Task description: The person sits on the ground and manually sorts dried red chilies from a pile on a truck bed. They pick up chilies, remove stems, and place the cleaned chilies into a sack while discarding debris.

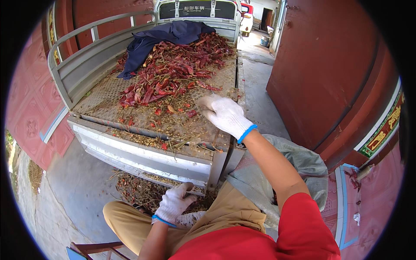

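Note:
Dried red chili peppers lie heaped on the metal bed of a small truck, with a dark blue cloth draped over the back of the heap. My right hand, in a white knitted glove with a blue cuff, is over the bed's right side, just in front of the heap; its fingertips point left, and whether anything is between them cannot be told. Seeds and pepper scraps are scattered left of it. My left hand, gloved alike, hangs below the lowered tailgate, thumb apart from the fingers, with nothing seen in it.
Stems and pepper debris lie on the ground under the tailgate. A woven plastic sack rests by my right leg. A side rail borders the bed at left, a red metal door stands at right, and part of a stool shows at lower left.

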A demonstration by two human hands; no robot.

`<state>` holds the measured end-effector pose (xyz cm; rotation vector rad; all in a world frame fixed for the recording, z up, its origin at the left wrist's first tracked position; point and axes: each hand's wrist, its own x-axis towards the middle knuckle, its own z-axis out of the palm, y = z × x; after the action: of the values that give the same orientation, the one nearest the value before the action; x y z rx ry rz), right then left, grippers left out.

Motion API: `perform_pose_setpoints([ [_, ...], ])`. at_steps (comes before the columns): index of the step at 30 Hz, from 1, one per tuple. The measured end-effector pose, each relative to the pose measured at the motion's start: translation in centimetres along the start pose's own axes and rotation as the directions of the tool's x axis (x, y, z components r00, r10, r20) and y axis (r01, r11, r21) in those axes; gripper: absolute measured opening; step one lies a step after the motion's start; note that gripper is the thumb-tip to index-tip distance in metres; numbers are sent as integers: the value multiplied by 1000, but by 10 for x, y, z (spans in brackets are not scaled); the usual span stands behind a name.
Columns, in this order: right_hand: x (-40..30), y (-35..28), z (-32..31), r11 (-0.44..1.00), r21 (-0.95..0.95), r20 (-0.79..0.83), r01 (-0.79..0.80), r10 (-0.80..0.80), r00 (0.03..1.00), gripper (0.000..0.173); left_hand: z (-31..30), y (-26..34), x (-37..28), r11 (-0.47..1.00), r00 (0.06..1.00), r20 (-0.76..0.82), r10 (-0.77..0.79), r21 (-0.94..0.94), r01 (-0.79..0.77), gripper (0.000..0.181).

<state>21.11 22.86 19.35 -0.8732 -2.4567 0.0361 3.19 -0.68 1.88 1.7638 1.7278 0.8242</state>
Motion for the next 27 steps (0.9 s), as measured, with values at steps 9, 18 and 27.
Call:
perform_pose_setpoints([
  [9, 55, -4, 72, 984, -110, 288, 139, -102, 952, 25, 1, -45, -7, 885, 944, -164, -286, -424, 195, 37],
  [18, 23, -59, 18, 479, 767, 373, -427, 208, 904, 29, -10, -47, -2, 441, 956, -147, -256, -897, -20, 40],
  [27, -51, -130, 91, 643, 725, 372, -246, -64, 926, 24, -37, -18, -16, 343, 978, -133, -163, -937, -70, 48],
])
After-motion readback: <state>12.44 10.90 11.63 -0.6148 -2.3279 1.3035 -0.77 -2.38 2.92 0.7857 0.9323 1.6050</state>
